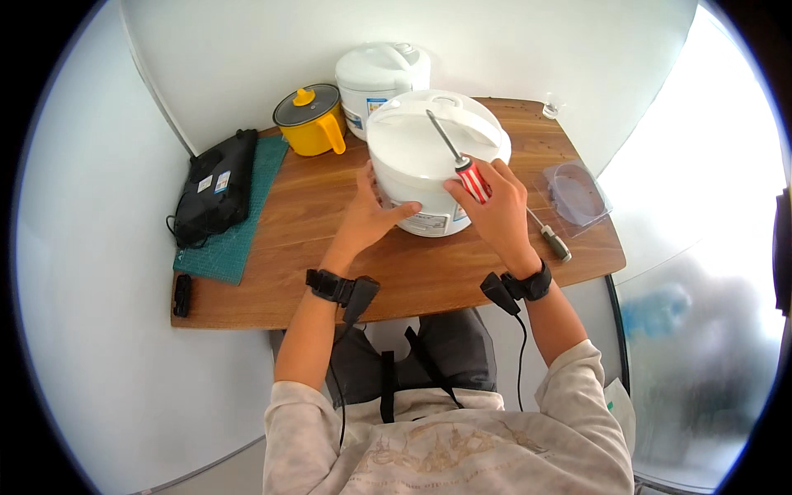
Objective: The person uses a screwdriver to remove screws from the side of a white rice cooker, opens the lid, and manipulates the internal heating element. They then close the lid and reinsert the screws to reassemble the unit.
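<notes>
A white rice cooker [404, 153] with a handle across its lid stands in front of me on the wooden table. My left hand [369, 216] rests against its left front side, thumb stretched toward the label and fingers spread. In my right hand [497, 202] is a screwdriver [473, 177] with a red and white striped handle, its metal shaft pointing up and left over the lid. That hand is also against the cooker's right side. A second screwdriver [556, 243] with a dark grip lies on the table, just right of my right wrist.
Behind stands another white rice cooker [379, 70], beside a yellow pot [312, 132] with a glass lid. At left, a black bag-like item [216, 194] lies on a green cutting mat [231, 256]. A clear plastic tray [577, 194] sits at the right edge of the table [305, 289].
</notes>
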The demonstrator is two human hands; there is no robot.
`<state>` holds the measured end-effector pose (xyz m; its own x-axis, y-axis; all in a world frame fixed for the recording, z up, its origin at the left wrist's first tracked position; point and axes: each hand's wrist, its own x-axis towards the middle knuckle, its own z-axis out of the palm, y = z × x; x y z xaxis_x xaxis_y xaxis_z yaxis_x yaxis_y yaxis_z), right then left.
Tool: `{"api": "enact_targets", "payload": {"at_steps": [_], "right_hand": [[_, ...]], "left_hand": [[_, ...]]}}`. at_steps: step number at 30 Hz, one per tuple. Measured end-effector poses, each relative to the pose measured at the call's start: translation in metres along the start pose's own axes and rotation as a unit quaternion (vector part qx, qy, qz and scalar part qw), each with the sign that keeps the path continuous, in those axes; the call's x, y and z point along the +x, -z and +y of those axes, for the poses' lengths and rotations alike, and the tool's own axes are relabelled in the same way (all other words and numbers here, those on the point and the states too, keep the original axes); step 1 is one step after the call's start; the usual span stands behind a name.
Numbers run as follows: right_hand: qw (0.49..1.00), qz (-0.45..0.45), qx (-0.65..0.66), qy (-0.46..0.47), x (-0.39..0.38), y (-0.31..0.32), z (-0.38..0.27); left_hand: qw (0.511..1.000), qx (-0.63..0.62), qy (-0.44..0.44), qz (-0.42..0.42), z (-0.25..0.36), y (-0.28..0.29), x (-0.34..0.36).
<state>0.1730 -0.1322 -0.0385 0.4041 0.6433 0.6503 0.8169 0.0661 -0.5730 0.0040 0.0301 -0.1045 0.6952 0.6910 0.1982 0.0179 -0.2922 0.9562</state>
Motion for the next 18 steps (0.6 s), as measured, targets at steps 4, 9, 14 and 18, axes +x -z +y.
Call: {"api": "enact_targets", "payload": {"at_steps": [4, 9, 14, 18], "right_hand": [[0.998, 0.004, -0.046, -0.040, 0.016, 0.017, 0.017], [0.981, -0.060, -0.108, -0.147, 0.050, 0.025, 0.034], [0.975, -0.061, -0.142, -0.159, 0.089, 0.021, 0.075], [0.972, -0.050, -0.139, -0.182, 0.118, 0.014, 0.096]], "left_hand": [[0.999, 0.044, -0.012, -0.025, 0.001, -0.029, 0.033], [0.998, 0.012, -0.047, -0.034, -0.006, -0.054, 0.082], [0.997, 0.058, -0.040, -0.023, -0.011, -0.072, 0.134], [0.992, 0.103, -0.076, 0.000, -0.030, -0.079, 0.179]]}}
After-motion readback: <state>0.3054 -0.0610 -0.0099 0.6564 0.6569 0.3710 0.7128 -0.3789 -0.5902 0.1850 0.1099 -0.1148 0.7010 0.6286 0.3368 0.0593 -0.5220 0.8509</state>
